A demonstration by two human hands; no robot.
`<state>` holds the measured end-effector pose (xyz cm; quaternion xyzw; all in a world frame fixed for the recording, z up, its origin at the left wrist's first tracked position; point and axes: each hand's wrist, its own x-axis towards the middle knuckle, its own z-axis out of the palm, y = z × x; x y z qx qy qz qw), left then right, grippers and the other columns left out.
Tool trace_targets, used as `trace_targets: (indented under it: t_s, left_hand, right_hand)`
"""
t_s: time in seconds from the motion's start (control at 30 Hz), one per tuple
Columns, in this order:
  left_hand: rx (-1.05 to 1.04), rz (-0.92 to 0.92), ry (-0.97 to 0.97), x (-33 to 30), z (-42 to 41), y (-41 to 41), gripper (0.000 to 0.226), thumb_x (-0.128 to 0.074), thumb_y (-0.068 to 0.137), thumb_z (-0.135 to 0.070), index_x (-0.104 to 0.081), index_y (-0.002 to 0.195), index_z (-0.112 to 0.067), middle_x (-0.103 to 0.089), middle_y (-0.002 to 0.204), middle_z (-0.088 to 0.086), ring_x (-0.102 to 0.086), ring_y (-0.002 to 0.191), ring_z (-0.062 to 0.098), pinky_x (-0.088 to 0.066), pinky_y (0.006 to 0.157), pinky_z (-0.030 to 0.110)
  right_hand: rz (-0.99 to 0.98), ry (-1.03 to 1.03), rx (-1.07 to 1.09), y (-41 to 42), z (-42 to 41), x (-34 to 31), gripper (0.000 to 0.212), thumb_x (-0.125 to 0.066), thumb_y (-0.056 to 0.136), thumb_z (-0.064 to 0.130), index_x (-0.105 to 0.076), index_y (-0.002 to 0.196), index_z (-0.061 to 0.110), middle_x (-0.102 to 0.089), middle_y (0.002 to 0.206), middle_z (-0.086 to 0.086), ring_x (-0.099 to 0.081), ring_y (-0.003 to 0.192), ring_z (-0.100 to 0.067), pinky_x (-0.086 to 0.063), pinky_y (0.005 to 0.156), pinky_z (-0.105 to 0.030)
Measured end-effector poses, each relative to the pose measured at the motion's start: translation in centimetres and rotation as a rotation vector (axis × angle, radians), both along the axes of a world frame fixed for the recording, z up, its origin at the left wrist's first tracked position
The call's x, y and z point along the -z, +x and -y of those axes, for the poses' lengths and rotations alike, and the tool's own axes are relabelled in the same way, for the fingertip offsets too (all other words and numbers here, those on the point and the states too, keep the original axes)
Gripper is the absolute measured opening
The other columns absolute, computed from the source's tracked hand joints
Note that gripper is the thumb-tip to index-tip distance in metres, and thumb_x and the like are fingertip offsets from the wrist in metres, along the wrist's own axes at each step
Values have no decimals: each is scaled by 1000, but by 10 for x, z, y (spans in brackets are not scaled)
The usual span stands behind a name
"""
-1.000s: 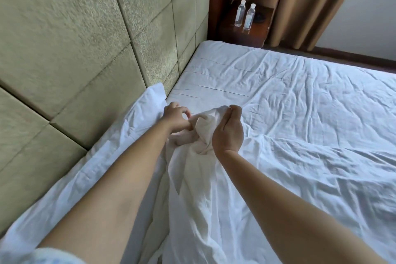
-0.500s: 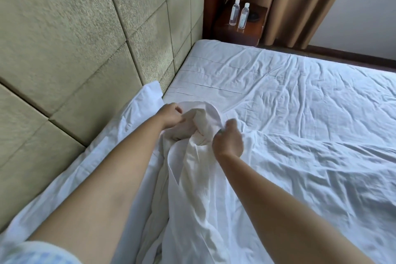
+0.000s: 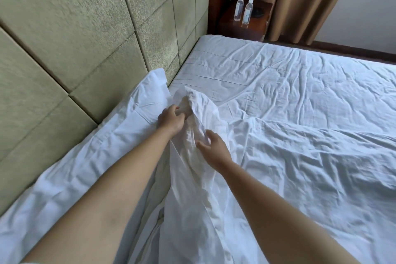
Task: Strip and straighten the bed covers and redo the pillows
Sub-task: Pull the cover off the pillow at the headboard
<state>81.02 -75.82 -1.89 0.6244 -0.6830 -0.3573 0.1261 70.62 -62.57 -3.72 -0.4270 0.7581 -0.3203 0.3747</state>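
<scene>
One bunched white cover (image 3: 192, 178) on the bed (image 3: 300, 113) is gripped at its far end by the left hand (image 3: 171, 120). The right hand (image 3: 214, 148), clenched on it half a second earlier, now lies lower with fingers loosened. One pillow (image 3: 107, 135) is seen beside it, two water bottles (image 3: 243, 10) beyond.

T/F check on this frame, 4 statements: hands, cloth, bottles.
1. The left hand grips the bunched white cloth. True.
2. The right hand is clenched tight round the cloth. False: its fingers are loosely spread against it.
3. Two bottles stand upright on the bedside table. True.
4. The bottles lie on the bed. False: they are on the table beyond it.
</scene>
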Motion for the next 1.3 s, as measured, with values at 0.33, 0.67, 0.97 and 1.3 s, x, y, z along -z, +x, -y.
trace_targets:
  t_s: [0.33,0.67,0.97,1.3]
  left_hand:
    - [-99,161,99,19,-150,-2,103,-73,74,-41,-8,151,-28,-11,155,17,-23,141,32,-28,113,42]
    - [-114,240,219,8,-199,54,70,-50,86,0,-21,149,-9,-38,145,18,-45,127,35,-46,95,34]
    - [-203,-239,367,1,-228,108,80,-61,87,-46,-23,151,-15,-26,155,-1,-29,141,20,-28,109,30]
    - [-84,85,273,38,-208,143,102,-87,44,-14,-44,136,-8,-53,133,10,-55,118,26,-50,92,32]
  right_hand:
    - [433,592,-141,-2,-99,15,6,-48,91,13,-54,92,12,-56,81,-6,-56,68,-17,-48,62,-27]
    - [837,555,-540,37,-157,-20,10,-53,94,16,-63,94,18,-68,81,6,-65,70,-6,-53,71,-21]
    - [1095,644,-769,90,-183,-12,45,-40,98,-1,-34,136,22,-47,124,1,-51,123,-43,-39,106,-49]
    - [567,276,137,91,-136,21,47,-55,92,35,-43,135,19,-52,128,-3,-55,108,-23,-46,80,-32]
